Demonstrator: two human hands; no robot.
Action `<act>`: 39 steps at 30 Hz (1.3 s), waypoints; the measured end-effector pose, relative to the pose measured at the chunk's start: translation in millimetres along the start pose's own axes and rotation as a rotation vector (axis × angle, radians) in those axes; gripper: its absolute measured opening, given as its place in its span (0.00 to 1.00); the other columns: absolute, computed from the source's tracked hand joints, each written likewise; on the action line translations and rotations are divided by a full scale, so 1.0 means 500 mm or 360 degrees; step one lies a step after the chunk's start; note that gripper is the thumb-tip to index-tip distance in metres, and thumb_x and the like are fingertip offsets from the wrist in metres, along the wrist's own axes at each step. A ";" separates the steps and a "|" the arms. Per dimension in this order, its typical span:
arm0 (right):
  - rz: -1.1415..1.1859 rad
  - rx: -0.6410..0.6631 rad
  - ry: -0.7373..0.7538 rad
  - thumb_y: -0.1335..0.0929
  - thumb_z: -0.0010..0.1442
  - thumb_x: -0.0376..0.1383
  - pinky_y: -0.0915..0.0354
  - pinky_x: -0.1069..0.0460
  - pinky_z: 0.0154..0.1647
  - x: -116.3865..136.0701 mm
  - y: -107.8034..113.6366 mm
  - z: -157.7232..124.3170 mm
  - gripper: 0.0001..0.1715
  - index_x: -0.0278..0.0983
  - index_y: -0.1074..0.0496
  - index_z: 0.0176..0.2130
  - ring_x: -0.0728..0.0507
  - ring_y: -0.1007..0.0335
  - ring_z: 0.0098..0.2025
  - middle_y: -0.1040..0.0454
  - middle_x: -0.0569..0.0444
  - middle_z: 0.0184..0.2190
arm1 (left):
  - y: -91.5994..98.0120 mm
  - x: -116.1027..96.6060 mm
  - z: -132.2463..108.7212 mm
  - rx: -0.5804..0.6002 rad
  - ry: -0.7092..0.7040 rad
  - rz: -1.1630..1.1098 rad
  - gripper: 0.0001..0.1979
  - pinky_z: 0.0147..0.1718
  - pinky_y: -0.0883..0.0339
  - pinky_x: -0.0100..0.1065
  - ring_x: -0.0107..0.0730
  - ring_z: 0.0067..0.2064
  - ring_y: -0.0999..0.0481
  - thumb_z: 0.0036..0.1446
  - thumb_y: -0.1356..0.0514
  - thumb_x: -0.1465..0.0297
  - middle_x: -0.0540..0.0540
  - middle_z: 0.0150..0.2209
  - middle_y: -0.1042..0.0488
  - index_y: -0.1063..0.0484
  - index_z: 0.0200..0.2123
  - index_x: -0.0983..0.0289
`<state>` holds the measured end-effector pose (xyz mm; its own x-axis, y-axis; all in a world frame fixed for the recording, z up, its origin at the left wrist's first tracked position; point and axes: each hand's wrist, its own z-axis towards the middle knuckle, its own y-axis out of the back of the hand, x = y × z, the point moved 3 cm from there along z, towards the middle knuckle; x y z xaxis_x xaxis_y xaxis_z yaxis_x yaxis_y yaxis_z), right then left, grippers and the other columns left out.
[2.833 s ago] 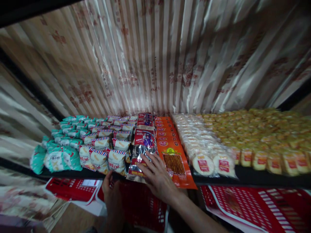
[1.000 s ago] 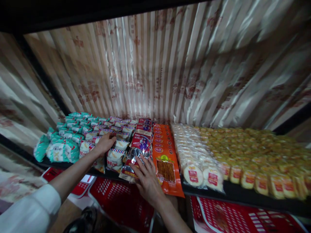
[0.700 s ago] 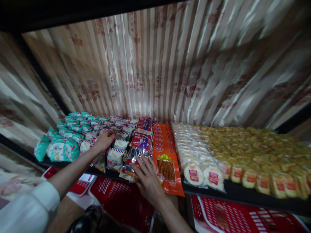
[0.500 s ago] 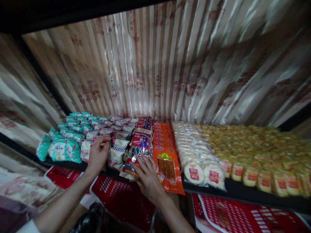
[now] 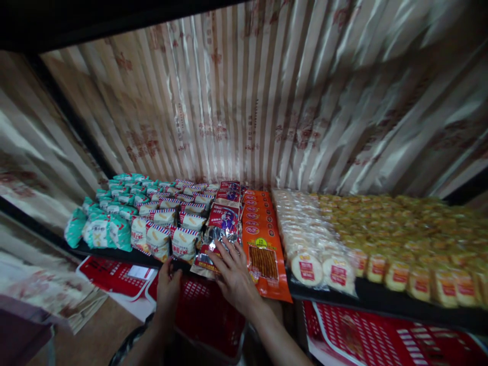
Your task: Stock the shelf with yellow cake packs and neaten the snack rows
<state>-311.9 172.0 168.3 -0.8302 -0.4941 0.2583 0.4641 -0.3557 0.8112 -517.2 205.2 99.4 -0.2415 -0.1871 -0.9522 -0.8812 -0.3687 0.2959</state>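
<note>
My right hand (image 5: 234, 277) lies open with fingers spread on the front dark red snack bag (image 5: 224, 217), which has a silvery clear window. My left hand (image 5: 170, 284) is at the black shelf edge, just below the white snack bags (image 5: 158, 241) with red and blue striped tops. Its index finger and thumb are apart, and nothing shows between them; whether a fingertip touches a bag is hard to see. An orange packet (image 5: 270, 244) with brown sticks behind its window lies right of my right hand. Teal bags (image 5: 101, 231) stand at the far left.
Clear-wrapped round white crackers (image 5: 306, 269) and rows of yellow wrapped cakes (image 5: 398, 274) fill the right side of the shelf (image 5: 366, 300). Red baskets (image 5: 208, 317) sit below its edge. Striped sheeting (image 5: 247, 101) hangs behind, and a dark upper shelf (image 5: 95, 20) runs overhead.
My left hand has moved down from the tops of the white snack bags to the shelf edge, uncovering the front bags. My right hand stays on the dark red bag.
</note>
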 end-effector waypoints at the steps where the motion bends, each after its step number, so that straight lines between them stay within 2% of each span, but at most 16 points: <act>1: 0.0002 -0.0006 -0.0004 0.34 0.47 0.22 0.53 0.32 0.61 0.000 0.000 0.000 0.39 0.39 0.40 0.58 0.37 0.59 0.66 0.44 0.47 0.62 | -0.007 -0.006 0.001 0.0000 0.0048 0.0010 0.28 0.53 0.39 0.46 0.48 0.54 0.32 0.46 0.46 0.66 0.65 0.51 0.32 0.38 0.52 0.68; 4: 0.0003 0.0005 -0.0011 0.34 0.48 0.23 0.53 0.32 0.61 0.000 -0.001 0.000 0.38 0.40 0.39 0.58 0.37 0.59 0.66 0.44 0.47 0.62 | -0.029 -0.021 -0.004 0.0031 0.0154 -0.0152 0.28 0.53 0.38 0.44 0.47 0.57 0.35 0.49 0.47 0.67 0.66 0.54 0.35 0.40 0.55 0.69; 8: 0.0001 0.0031 -0.0005 0.34 0.49 0.23 0.54 0.32 0.62 -0.001 -0.003 0.001 0.37 0.40 0.39 0.58 0.36 0.60 0.66 0.45 0.47 0.63 | -0.044 -0.031 -0.021 0.0063 0.0142 -0.0325 0.26 0.43 0.30 0.38 0.45 0.56 0.34 0.53 0.50 0.67 0.66 0.56 0.37 0.42 0.56 0.67; 15: -0.0002 0.0037 -0.0009 0.34 0.50 0.24 0.54 0.33 0.62 0.001 -0.005 0.001 0.36 0.40 0.39 0.58 0.37 0.60 0.66 0.45 0.48 0.63 | -0.033 -0.030 -0.033 0.0110 -0.0048 -0.0113 0.20 0.39 0.29 0.36 0.42 0.51 0.30 0.53 0.50 0.64 0.63 0.55 0.36 0.33 0.48 0.63; 18: -0.0013 0.0031 -0.0013 0.34 0.49 0.24 0.54 0.33 0.62 0.001 -0.003 0.002 0.36 0.40 0.38 0.57 0.37 0.60 0.66 0.45 0.48 0.63 | -0.026 -0.024 -0.029 0.0108 -0.0097 -0.0010 0.22 0.39 0.30 0.35 0.41 0.49 0.29 0.52 0.51 0.61 0.62 0.53 0.35 0.34 0.48 0.65; 22: -0.0015 0.0026 -0.0031 0.33 0.48 0.22 0.54 0.33 0.62 0.000 -0.002 0.002 0.38 0.41 0.38 0.57 0.38 0.58 0.66 0.43 0.49 0.62 | -0.017 -0.016 -0.025 0.0096 -0.0108 0.0021 0.23 0.41 0.31 0.39 0.43 0.47 0.29 0.51 0.50 0.60 0.64 0.49 0.32 0.34 0.47 0.67; 26: 0.0001 0.0005 -0.0024 0.33 0.48 0.23 0.53 0.34 0.62 0.000 -0.003 0.002 0.39 0.41 0.39 0.58 0.38 0.58 0.66 0.43 0.49 0.62 | 0.002 -0.027 -0.029 -0.0111 -0.0270 0.0057 0.20 0.46 0.34 0.44 0.43 0.45 0.29 0.50 0.49 0.62 0.61 0.43 0.30 0.33 0.45 0.65; 30: 0.0013 -0.0046 0.0007 0.34 0.50 0.24 0.53 0.33 0.61 -0.003 -0.008 0.001 0.36 0.40 0.38 0.57 0.38 0.59 0.66 0.43 0.48 0.62 | 0.034 -0.060 -0.032 -0.0437 -0.0506 0.0112 0.19 0.49 0.37 0.43 0.44 0.53 0.36 0.51 0.48 0.63 0.62 0.51 0.38 0.33 0.46 0.63; 32: 0.0011 -0.0050 0.0034 0.35 0.51 0.24 0.52 0.32 0.61 -0.006 -0.013 0.001 0.35 0.40 0.38 0.57 0.37 0.59 0.66 0.44 0.47 0.62 | 0.049 -0.072 -0.023 -0.0570 -0.0472 0.0101 0.20 0.50 0.37 0.43 0.46 0.57 0.40 0.51 0.48 0.63 0.63 0.54 0.43 0.33 0.47 0.64; 34: 0.0003 -0.0041 0.0058 0.35 0.52 0.24 0.52 0.32 0.60 -0.008 -0.016 0.001 0.33 0.39 0.38 0.57 0.37 0.60 0.66 0.44 0.48 0.62 | 0.059 -0.076 -0.004 -0.0650 -0.0322 0.0092 0.22 0.53 0.40 0.45 0.48 0.59 0.43 0.51 0.48 0.64 0.64 0.57 0.46 0.34 0.50 0.64; 37: -0.0007 -0.0050 0.0083 0.36 0.53 0.25 0.52 0.32 0.60 -0.010 -0.017 0.001 0.33 0.40 0.38 0.57 0.37 0.60 0.66 0.43 0.48 0.62 | 0.064 -0.071 0.031 -0.0658 -0.0100 0.0111 0.24 0.57 0.47 0.48 0.50 0.61 0.47 0.52 0.48 0.64 0.62 0.59 0.49 0.37 0.54 0.62; 39: -0.0015 -0.0070 0.0087 0.36 0.53 0.25 0.52 0.32 0.60 -0.011 -0.016 0.001 0.33 0.40 0.39 0.58 0.37 0.59 0.66 0.43 0.48 0.62 | 0.062 -0.061 0.049 -0.0604 -0.0079 0.0131 0.26 0.58 0.50 0.50 0.51 0.62 0.49 0.54 0.49 0.63 0.63 0.60 0.50 0.40 0.56 0.61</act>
<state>-311.3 177.9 160.5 -0.8170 -0.5328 0.2205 0.4704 -0.3948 0.7892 -546.8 221.8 135.9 -0.3328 -0.1895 -0.9238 -0.6474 -0.6664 0.3699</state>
